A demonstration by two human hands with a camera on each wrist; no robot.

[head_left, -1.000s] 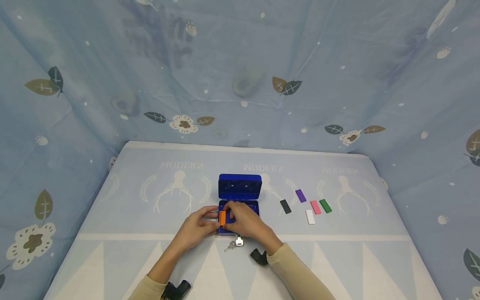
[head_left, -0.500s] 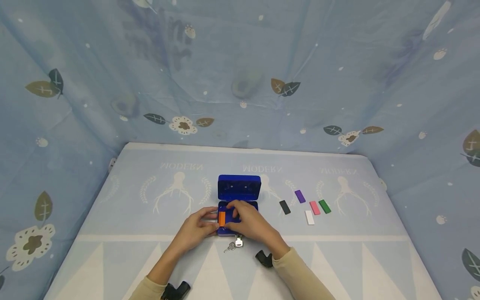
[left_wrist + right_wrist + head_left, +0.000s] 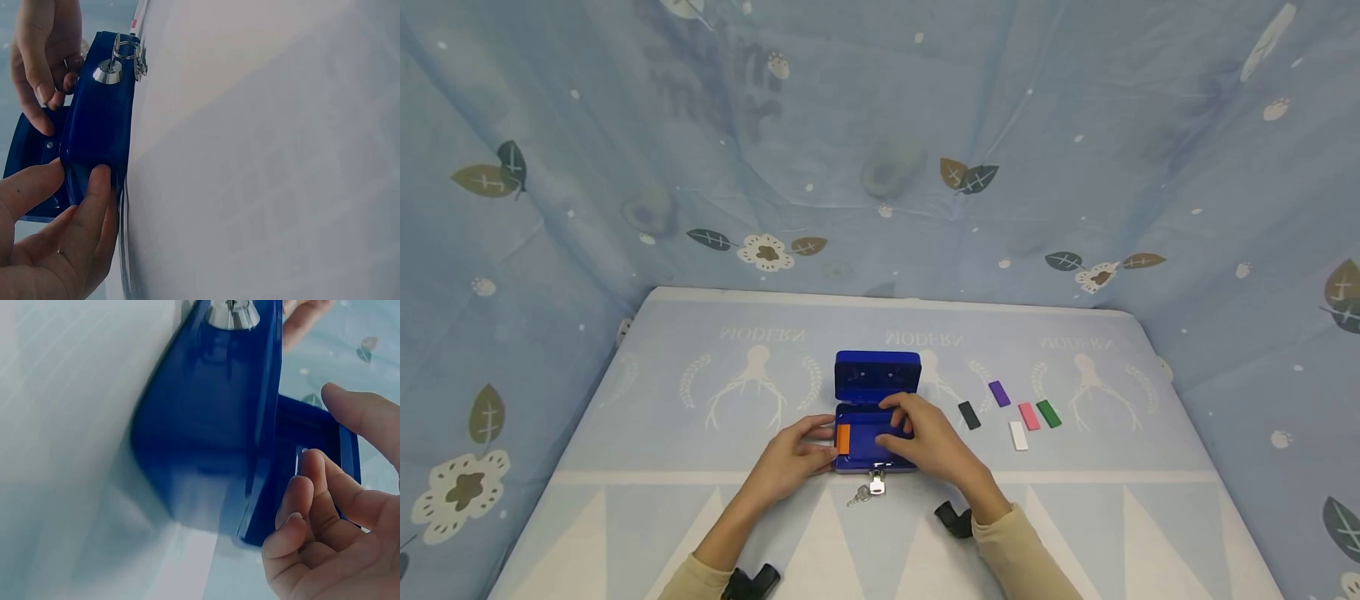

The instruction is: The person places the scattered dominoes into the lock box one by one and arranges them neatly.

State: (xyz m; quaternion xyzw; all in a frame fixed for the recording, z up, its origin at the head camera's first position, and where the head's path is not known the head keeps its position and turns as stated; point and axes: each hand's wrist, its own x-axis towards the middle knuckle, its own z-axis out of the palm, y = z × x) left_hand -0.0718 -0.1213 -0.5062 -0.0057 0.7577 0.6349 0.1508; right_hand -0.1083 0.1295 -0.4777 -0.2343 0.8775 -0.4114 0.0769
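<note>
A blue cash box (image 3: 867, 463) stands on the table with its lid (image 3: 877, 377) raised at the back. Flat inside along its left wall lies an orange block (image 3: 843, 439). My left hand (image 3: 796, 454) holds the box's left side, thumb at the rim and fingers against the outer wall, as the left wrist view shows. Over the right part of the box is my right hand (image 3: 928, 437), fingers loosely curled with nothing between them. A silver lock (image 3: 108, 72) sits in the box front, with keys (image 3: 860, 495) hanging from it onto the table.
Right of the box lie several small blocks: black (image 3: 969, 415), purple (image 3: 999, 393), white (image 3: 1018, 436), pink (image 3: 1028, 416) and green (image 3: 1048, 413). Patterned blue cloth (image 3: 880, 150) rises behind and beside the table (image 3: 700, 467).
My right hand has let go of the orange block and drawn back to the right, leaving it at the left wall. The left hand stays at the box's side.
</note>
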